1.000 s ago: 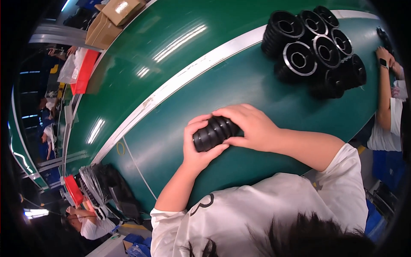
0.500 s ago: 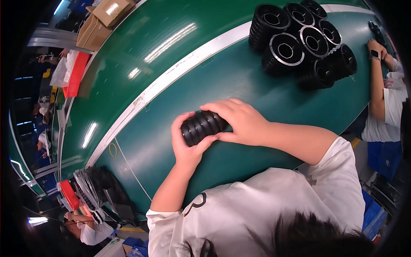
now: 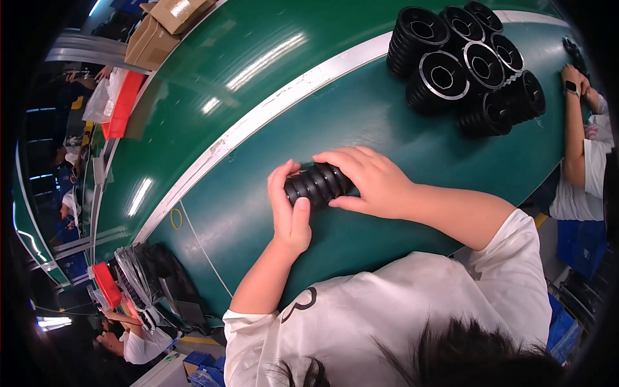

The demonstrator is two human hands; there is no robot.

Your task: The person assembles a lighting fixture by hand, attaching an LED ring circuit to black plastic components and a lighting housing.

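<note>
While both hands grip ribbed black part [image 3: 319, 184], left hand [image 3: 289, 209], right hand [image 3: 371, 180], bare belt [image 3: 400, 142] w/ room beyond.

The right hand [image 3: 374, 184] covers the far end of the black ribbed sleeve [image 3: 317, 184]; the left hand [image 3: 288, 213] hides its near end. The co-worker's arm [image 3: 572, 129] is cut off at the right rim. Cardboard boxes [image 3: 164, 26] run past the top edge.

Head camera (single fisheye view) looks steeply down, close over green table [image 3: 387, 135], edges bending.
</note>
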